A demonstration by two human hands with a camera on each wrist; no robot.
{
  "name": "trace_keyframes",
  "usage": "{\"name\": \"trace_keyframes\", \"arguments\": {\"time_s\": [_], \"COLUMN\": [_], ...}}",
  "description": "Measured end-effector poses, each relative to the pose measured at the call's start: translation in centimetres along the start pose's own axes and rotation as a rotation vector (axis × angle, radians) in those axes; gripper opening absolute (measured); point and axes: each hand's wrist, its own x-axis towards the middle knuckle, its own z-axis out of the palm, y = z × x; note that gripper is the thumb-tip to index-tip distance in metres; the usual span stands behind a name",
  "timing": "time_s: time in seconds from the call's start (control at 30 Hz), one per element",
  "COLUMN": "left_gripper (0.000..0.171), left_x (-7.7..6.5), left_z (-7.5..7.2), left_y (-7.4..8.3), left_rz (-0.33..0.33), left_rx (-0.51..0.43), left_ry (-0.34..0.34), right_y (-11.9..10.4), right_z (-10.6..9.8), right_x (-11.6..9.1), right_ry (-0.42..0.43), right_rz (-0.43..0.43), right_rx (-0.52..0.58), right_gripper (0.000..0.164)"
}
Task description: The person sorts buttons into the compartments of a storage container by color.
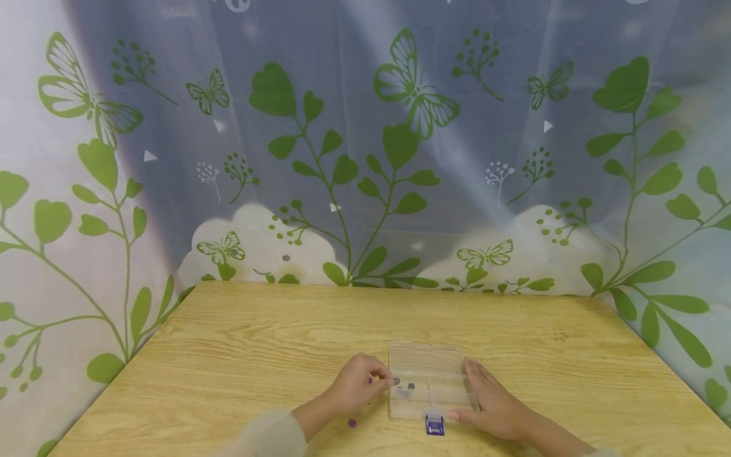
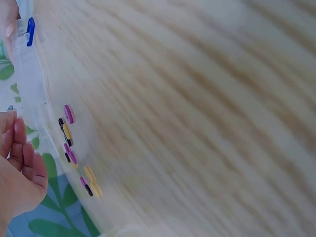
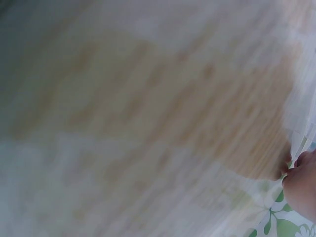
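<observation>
A clear plastic box (image 1: 448,406) with low dividers and a blue latch (image 1: 434,425) at its front lies on the table. My left hand (image 1: 360,383) pinches a small dark button (image 1: 396,381) between thumb and index finger, over the box's left compartment. Another dark button (image 1: 411,386) is inside that compartment. My right hand (image 1: 497,403) holds the box at its right side, thumb at the front edge and fingers along the side. Under and beside my left hand are loose buttons: a purple one (image 2: 69,114), a yellow one (image 2: 89,174) and several more, some black.
The wood-grain table (image 1: 257,355) runs back to a curtain (image 1: 365,158) printed with green leaves and butterflies. One purple button (image 1: 352,423) lies nearer the front, left of the box. The box's clear lid (image 1: 425,358) stands open at the back.
</observation>
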Motion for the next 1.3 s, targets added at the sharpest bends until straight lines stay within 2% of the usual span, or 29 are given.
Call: {"name": "trace_keyframes", "arguments": {"time_s": [0.3,0.67,1.3], "left_gripper": [0.008,0.006,0.006], "left_x": [0.7,1.2,2.1], "left_z": [0.8,1.4,2.0], "left_y": [0.5,0.8,1.2], "left_rz": [-0.049,-0.043,0.02], "left_rx": [0.052,0.082,0.272], "left_ry": [0.014,-0.018,-0.038], "right_y": [0.1,0.2,0.0], "right_z": [0.1,0.1,0.1], "right_x": [0.0,0.1,0.1], "right_ry": [0.005,0.001,0.004], "right_rz": [-0.003,-0.015,0.003], "right_rx": [0.007,0.016,0.01], "right_gripper": [0.099,0.098,0.099]}}
